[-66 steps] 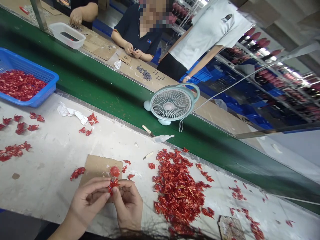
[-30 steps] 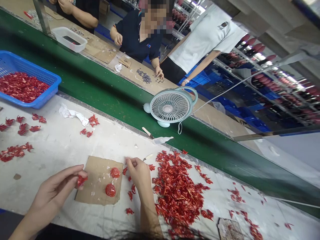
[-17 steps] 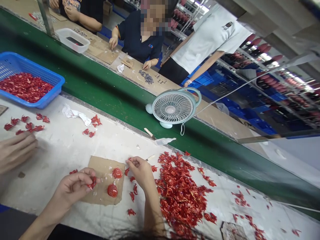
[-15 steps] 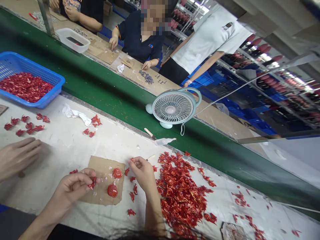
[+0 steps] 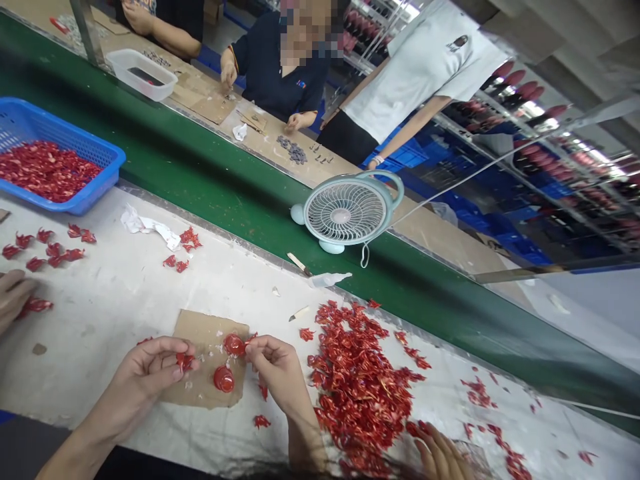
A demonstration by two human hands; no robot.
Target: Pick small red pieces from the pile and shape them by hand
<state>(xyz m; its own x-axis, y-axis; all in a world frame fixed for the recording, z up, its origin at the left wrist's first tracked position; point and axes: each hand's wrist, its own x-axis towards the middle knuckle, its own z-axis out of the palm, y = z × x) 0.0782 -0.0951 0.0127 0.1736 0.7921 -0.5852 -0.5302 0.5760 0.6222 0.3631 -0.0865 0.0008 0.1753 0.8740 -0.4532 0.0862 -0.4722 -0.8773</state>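
The left hand [image 5: 143,381] is holding a small crinkled piece of shiny red material [image 5: 185,362] between its fingers, above the edge of a torn cardboard sheet [image 5: 197,327]. The right hand [image 5: 276,369] is beside it, and its fingers are touching the side of a round, glossy red ball [image 5: 234,345] that lies on the cardboard. A second red ball [image 5: 224,379] of the same kind sits just below the first one, between the hands and not touching them.

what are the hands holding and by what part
The left hand pinches a crinkled red piece, but the gripped part is hidden. The right hand is right beside a red ball; whether it holds anything cannot be told.
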